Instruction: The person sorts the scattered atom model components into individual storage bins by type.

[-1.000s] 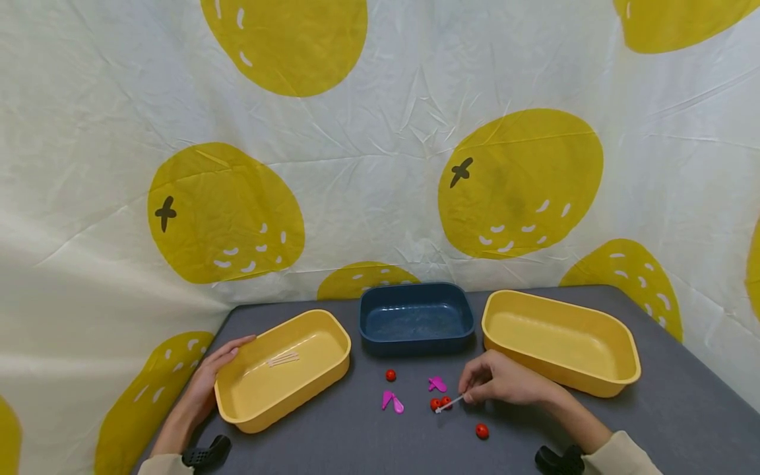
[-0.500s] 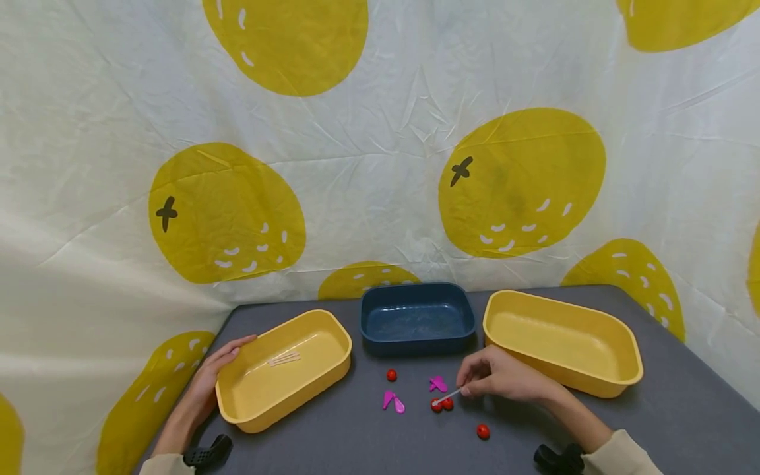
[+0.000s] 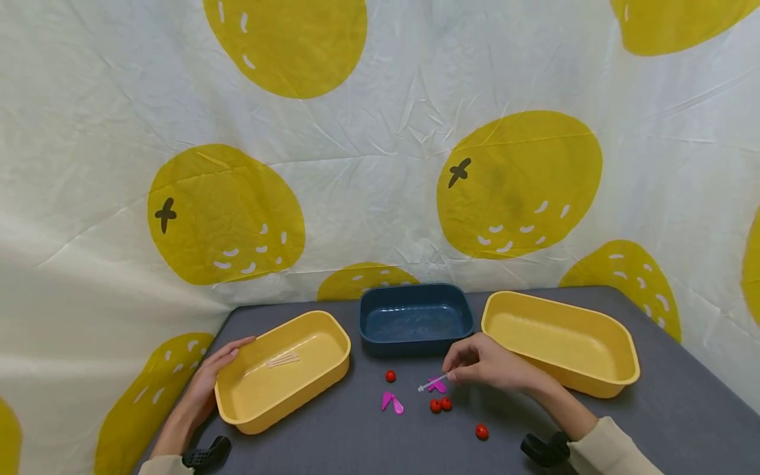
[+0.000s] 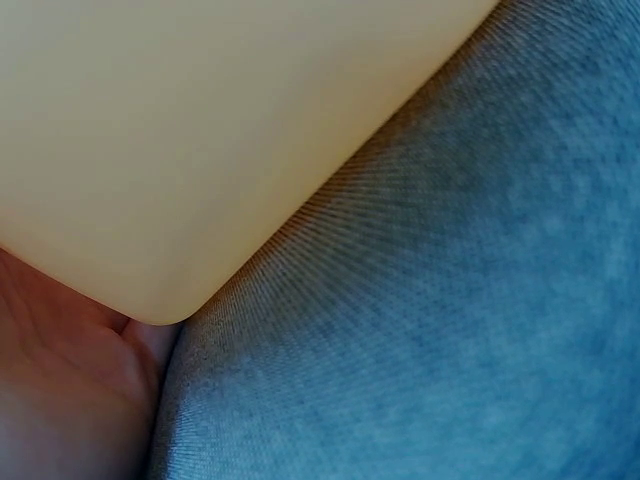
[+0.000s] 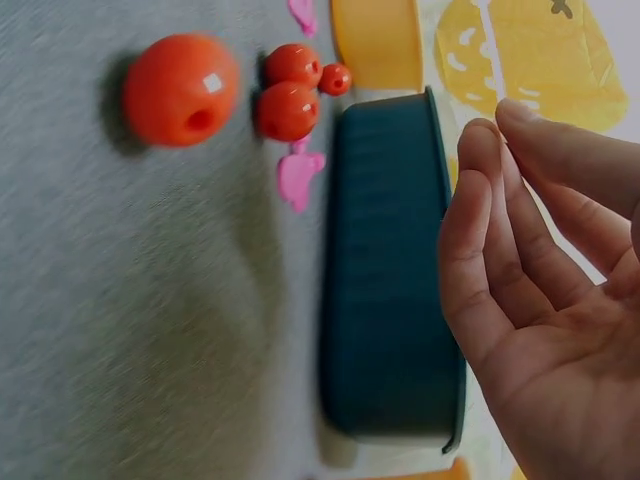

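Note:
My right hand [image 3: 489, 365] pinches one end of a thin white stick [image 3: 433, 382] between thumb and fingertips, above the table. The stick's other end has a small knob and points left, over or beside some small pink pieces [image 3: 440, 386]. In the right wrist view the stick [image 5: 492, 45] stands out from the fingertips. Two red beads [image 3: 441, 404] lie together just below it. Against the outer side and rim of the left yellow tray [image 3: 285, 396] rests my left hand [image 3: 204, 382], fingers extended. Several pale sticks [image 3: 283, 360] lie inside that tray.
A dark blue tray [image 3: 415, 346] stands at the back middle, and another yellow tray [image 3: 570, 379] sits behind my right forearm. Single red beads lie at the middle [image 3: 390, 375] and nearer me [image 3: 482, 432]. More pink pieces [image 3: 392, 402] lie on the grey tabletop [image 3: 332, 442].
My right hand has moved the stick up and left, from over the paired red beads toward the pink pieces behind them. The left hand stays on its tray.

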`<state>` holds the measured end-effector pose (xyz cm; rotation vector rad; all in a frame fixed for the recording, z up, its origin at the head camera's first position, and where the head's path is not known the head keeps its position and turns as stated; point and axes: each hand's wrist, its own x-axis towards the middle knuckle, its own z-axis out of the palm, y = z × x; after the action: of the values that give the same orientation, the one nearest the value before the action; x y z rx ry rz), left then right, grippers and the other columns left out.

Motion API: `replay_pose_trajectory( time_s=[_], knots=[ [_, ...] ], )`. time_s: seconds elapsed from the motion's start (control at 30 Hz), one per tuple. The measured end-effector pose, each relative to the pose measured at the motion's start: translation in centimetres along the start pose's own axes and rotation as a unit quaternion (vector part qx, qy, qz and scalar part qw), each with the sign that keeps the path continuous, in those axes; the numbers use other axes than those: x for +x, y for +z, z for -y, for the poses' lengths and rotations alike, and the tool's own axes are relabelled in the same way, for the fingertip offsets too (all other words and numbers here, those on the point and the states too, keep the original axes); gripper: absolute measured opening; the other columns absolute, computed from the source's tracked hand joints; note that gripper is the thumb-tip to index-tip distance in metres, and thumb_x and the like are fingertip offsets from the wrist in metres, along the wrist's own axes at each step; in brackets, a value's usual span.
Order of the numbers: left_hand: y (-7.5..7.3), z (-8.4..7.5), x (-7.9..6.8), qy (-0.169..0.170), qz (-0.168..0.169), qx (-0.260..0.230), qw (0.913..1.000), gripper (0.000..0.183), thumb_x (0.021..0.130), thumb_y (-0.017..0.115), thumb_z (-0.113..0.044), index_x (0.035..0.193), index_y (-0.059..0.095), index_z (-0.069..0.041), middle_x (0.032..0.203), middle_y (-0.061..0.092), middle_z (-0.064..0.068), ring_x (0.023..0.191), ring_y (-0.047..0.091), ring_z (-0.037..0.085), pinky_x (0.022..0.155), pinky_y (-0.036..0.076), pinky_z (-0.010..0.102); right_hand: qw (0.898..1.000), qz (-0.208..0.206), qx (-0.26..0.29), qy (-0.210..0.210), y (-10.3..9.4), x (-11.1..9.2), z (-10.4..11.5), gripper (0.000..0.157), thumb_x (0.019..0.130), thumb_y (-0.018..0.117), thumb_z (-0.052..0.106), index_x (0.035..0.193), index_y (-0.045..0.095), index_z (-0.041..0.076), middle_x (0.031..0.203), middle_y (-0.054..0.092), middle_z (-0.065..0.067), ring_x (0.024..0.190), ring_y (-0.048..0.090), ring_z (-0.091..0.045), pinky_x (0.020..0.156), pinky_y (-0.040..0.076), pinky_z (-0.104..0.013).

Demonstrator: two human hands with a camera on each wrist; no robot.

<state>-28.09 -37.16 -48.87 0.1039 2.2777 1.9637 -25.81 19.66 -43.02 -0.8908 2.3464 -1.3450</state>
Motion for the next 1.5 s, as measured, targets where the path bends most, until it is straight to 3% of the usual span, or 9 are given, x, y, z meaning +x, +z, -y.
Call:
replay_pose_trajectory(
  time_s=[0.17, 0.3, 0.47, 0.6, 0.7, 0.9, 1.23, 1.5],
  knots=[
    [0.0, 0.0, 0.0, -0.008, -0.003, 0.005, 1.0, 0.056, 0.112, 0.039, -0.04, 0.16, 0.038, -0.01, 0.157, 0.043, -0.003, 0.124, 0.055, -0.009, 0.1, 0.05, 0.016, 1.0, -0.009, 0.003, -0.008, 0.2, 0.9, 1.0, 0.014, 0.097, 0.072, 0.017, 0.103, 0.077, 0.006, 0.095, 0.075, -0.016, 0.078, 0.066, -0.015, 0.073, 0.057, -0.025],
    [-0.1, 0.0, -0.1, -0.008, -0.003, 0.007, 0.9999, 0.057, 0.112, 0.039, -0.04, 0.16, 0.037, -0.009, 0.16, 0.04, 0.001, 0.124, 0.055, -0.009, 0.1, 0.05, 0.015, 1.0, -0.022, -0.001, -0.012, 0.5, 1.7, 1.7, 0.017, 0.097, 0.072, 0.017, 0.106, 0.076, 0.003, 0.095, 0.075, -0.013, 0.08, 0.068, -0.015, 0.076, 0.059, -0.025],
    [-0.1, 0.2, 0.0, 0.008, 0.002, 0.002, 1.0, 0.057, 0.112, 0.04, -0.04, 0.16, 0.038, -0.008, 0.15, 0.049, -0.012, 0.125, 0.055, -0.009, 0.1, 0.05, 0.016, 0.999, -0.036, -0.006, -0.023, 0.7, 2.7, 2.3, 0.016, 0.097, 0.072, 0.017, 0.105, 0.076, 0.003, 0.095, 0.075, -0.011, 0.081, 0.07, -0.014, 0.079, 0.06, -0.025],
    [-0.1, 0.3, 0.0, 0.026, 0.016, -0.013, 0.9994, 0.058, 0.113, 0.04, -0.037, 0.16, 0.036, -0.004, 0.141, 0.054, -0.02, 0.126, 0.056, -0.007, 0.101, 0.051, 0.017, 0.998, -0.038, -0.003, -0.042, 0.7, 3.4, 2.7, 0.016, 0.097, 0.072, 0.015, 0.104, 0.076, 0.001, 0.095, 0.075, -0.02, 0.08, 0.07, -0.017, 0.077, 0.06, -0.026],
    [-0.1, 0.4, 0.0, 0.032, 0.023, -0.024, 0.9989, 0.058, 0.113, 0.04, -0.036, 0.159, 0.035, -0.002, 0.14, 0.056, -0.021, 0.126, 0.057, -0.005, 0.101, 0.052, 0.019, 0.998, -0.042, -0.003, -0.052, 0.7, 4.0, 3.1, 0.017, 0.096, 0.073, 0.013, 0.104, 0.076, -0.001, 0.094, 0.074, -0.024, 0.079, 0.069, -0.021, 0.076, 0.06, -0.029],
    [-0.1, 0.3, 0.0, 0.03, 0.022, -0.02, 0.9991, 0.059, 0.112, 0.04, -0.038, 0.16, 0.036, -0.003, 0.141, 0.055, -0.019, 0.126, 0.057, -0.006, 0.101, 0.051, 0.018, 0.997, -0.06, -0.02, -0.048, 1.0, 5.4, 4.2, 0.01, 0.094, 0.075, 0.012, 0.099, 0.077, 0.004, 0.089, 0.075, -0.017, 0.077, 0.069, -0.028, 0.072, 0.058, -0.026],
    [-0.1, 0.3, 0.1, 0.028, 0.019, -0.022, 0.9992, 0.058, 0.113, 0.04, -0.036, 0.159, 0.035, -0.003, 0.141, 0.055, -0.018, 0.126, 0.057, -0.006, 0.101, 0.051, 0.018, 0.997, -0.072, -0.018, -0.03, 1.8, 7.5, 5.8, 0.01, 0.094, 0.075, 0.013, 0.1, 0.078, 0.006, 0.09, 0.076, -0.013, 0.077, 0.066, -0.019, 0.072, 0.058, -0.027],
    [-0.1, 0.3, 0.1, 0.026, 0.019, -0.018, 0.9993, 0.057, 0.113, 0.04, -0.037, 0.16, 0.036, -0.004, 0.147, 0.052, -0.013, 0.127, 0.057, -0.005, 0.102, 0.05, 0.018, 0.997, -0.073, 0.012, -0.029, 2.8, 9.4, 6.6, 0.013, 0.095, 0.074, 0.011, 0.102, 0.077, 0.001, 0.09, 0.075, -0.01, 0.078, 0.067, -0.015, 0.079, 0.061, -0.035]
  ],
)
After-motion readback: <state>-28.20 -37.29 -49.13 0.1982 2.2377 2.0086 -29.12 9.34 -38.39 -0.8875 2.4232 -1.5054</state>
